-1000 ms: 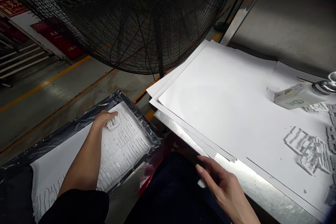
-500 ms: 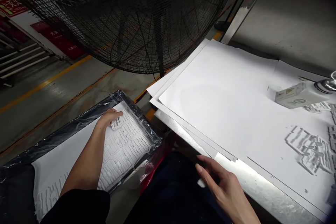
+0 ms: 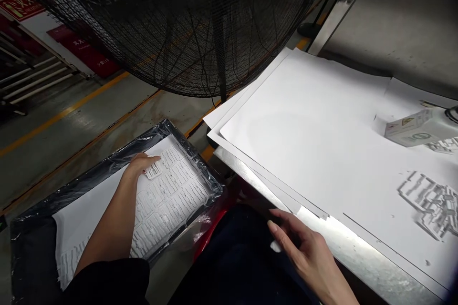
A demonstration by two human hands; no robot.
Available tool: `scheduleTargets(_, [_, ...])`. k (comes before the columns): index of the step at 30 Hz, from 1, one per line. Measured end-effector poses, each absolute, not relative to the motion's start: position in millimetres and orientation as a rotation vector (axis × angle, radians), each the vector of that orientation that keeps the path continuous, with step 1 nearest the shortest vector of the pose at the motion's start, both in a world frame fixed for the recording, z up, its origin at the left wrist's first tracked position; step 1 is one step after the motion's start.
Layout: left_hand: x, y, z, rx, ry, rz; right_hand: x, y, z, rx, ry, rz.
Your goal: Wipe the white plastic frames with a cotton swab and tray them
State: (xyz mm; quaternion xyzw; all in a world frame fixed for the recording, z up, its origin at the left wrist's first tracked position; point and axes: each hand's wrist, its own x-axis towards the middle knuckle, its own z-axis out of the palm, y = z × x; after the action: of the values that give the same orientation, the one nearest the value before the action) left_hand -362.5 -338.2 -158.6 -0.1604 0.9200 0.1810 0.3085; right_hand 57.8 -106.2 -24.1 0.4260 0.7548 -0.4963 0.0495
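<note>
My left hand is closed on a small bundle of thin white slatted pieces, held at the tray's lined surface. Rows of similar white pieces lie on a white sheet inside the black tray, which has clear plastic film around its rim. Over my lap, beside the metal table edge, is my right hand, with its fingers curled. A small white bit shows below the thumb and seems held; what it is I cannot make out.
Large white sheets cover the metal table at right. On them are a white bottle and a heap of white slatted pieces. A big black mesh fan stands ahead. Something red lies between tray and table.
My left hand, with the bundle, has shifted slightly left and down over the tray. The whole view has turned a little; my right hand keeps nearly the same pose.
</note>
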Motion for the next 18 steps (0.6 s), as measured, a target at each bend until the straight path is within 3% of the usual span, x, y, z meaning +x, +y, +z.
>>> scheduleTargets(18, [-348.2, -351.3, -168.2, -0.562, 2.432, 0.885, 60.0, -106.9, -28.5, 1.333, 2.316, -1.516])
